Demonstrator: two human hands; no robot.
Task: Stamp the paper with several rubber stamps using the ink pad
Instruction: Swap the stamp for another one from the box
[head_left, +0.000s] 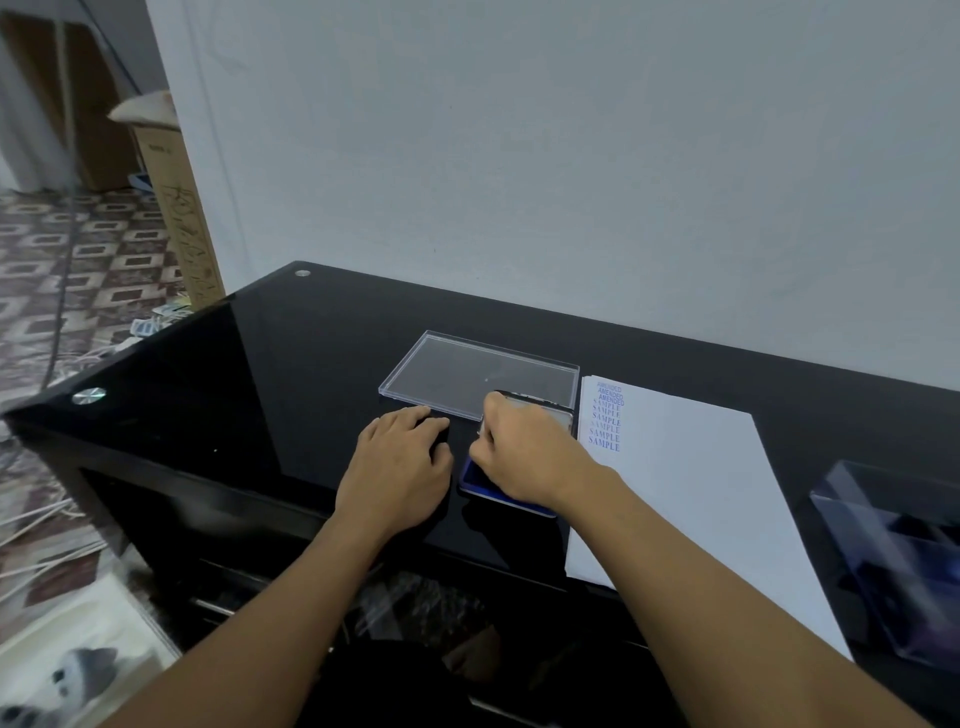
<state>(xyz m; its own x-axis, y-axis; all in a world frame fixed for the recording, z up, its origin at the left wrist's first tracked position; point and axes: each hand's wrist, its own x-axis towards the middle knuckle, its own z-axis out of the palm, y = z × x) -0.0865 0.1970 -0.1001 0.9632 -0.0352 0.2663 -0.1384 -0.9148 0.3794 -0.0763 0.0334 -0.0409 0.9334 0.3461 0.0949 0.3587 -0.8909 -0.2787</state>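
**Q:** The right hand (524, 452), what is it doing?

**A:** Its fingers curl down onto the blue ink pad (475, 480) on the black table (234, 374), gripping what seems to be a rubber stamp (480, 430), probably to load it with ink. Only a pale sliver of the stamp shows.

**Q:** And the other hand?

**A:** The left hand (400, 462) lies relaxed on the table just beside the pad, holding nothing, likely for steadiness.

**Q:** What surrounds them, and how many?

**A:** One clear lid (467, 371) is set behind the pad, out of the way. One paper (701, 493) lies just right of the pad, within easy reach. It carries a column of blue imprints: about three AMENDED, then five or six SAMPLE. One clear box (893, 561) sits farther right, its contents unclear.
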